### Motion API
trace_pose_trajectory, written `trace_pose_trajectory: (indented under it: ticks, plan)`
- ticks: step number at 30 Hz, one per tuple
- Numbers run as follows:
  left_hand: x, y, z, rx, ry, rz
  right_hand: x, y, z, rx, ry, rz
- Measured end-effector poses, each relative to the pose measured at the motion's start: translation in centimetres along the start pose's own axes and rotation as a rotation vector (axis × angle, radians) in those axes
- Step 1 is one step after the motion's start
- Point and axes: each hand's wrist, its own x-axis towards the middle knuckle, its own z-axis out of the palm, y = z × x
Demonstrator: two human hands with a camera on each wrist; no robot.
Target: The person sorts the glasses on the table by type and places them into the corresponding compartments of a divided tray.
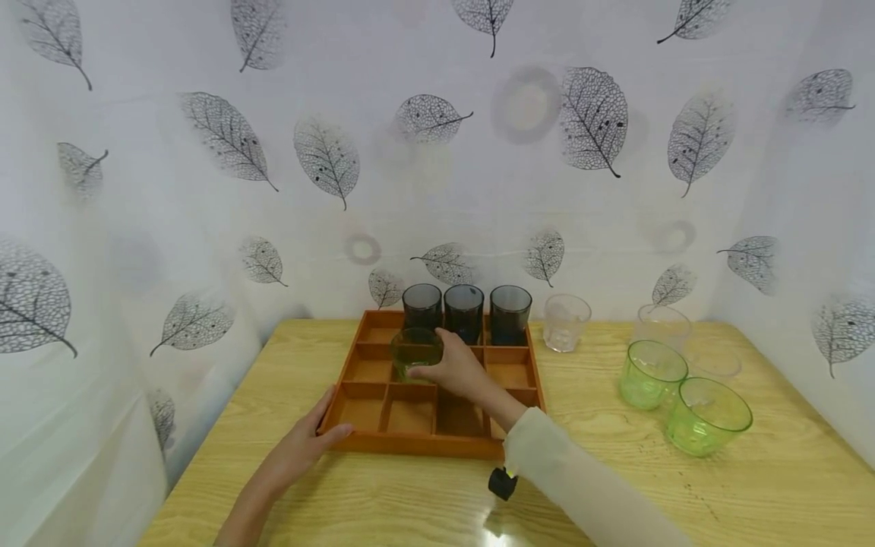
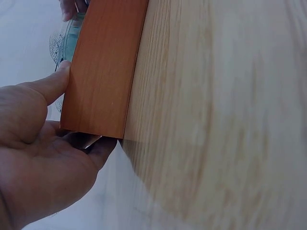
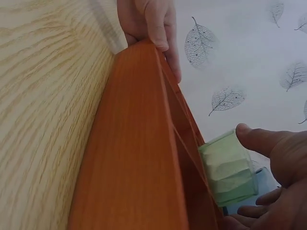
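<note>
Head view: the wooden tray (image 1: 410, 445) lies on the table (image 1: 786, 494), divided into small compartments. Left hand (image 1: 298, 450) grips its near left corner, thumb by the front rim, fingers along the side. Right hand (image 1: 459, 370) pinches a green glass (image 1: 409, 351) between thumb and fingers, at the middle row, second compartment from the left. Three dark cups (image 1: 464, 315) stand side by side in the back row; the leftmost compartment of that row holds nothing. Right of the tray: two more green glasses (image 1: 709, 416) near the table's right side, a clear tumbler (image 1: 566, 323) just beside the tray, and further faint clear glasses (image 1: 663, 327) behind the green ones.

Progress, judged: an early stage of filling the tray – three cups in, the fourth piece being placed, and the green and clear ones at right left to do.

Left wrist view: thumb against the tray's upper edge, fingers curled at the corner below; a steadying hold, I judge.

Right wrist view: thumb at the green glass's rim, fingers on its other side – grasp not released. Whether its base is seated in the compartment, cannot tell.
</note>
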Motion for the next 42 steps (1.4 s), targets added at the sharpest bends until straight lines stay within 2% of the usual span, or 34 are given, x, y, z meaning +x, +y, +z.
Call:
trace_pose_trajectory:
  ticks: [11, 15, 25, 32, 38, 42]
  plan:
    - [0.0, 0.0, -0.1, 0.003, 0.000, -0.002, -3.1, 0.4, -4.2, 0.047, -0.029, -0.023]
    - [0.2, -0.1, -0.2, 0.012, -0.005, 0.000, -4.7, 1.3, -6.1, 0.042, -0.020, -0.071]
    - [-0.1, 0.0, -0.1, 0.007, -0.001, -0.004, -9.2, 3.9, -11.0, 0.110, 0.055, -0.099]
    - [-0.1, 0.1, -0.1, 0.003, 0.000, -0.004, -11.8, 5.6, -13.5, 0.068, 0.145, -0.104]
    - [0.0, 0.1, -0.1, -0.002, 0.001, 0.008, -14.1, 6.4, -15.8, 0.058, 0.172, -0.059]
    - [0.1, -0.1, -0.1, 0.003, 0.005, 0.005, -15.7, 7.0, -17.6, 0.005, 0.200, -0.050]
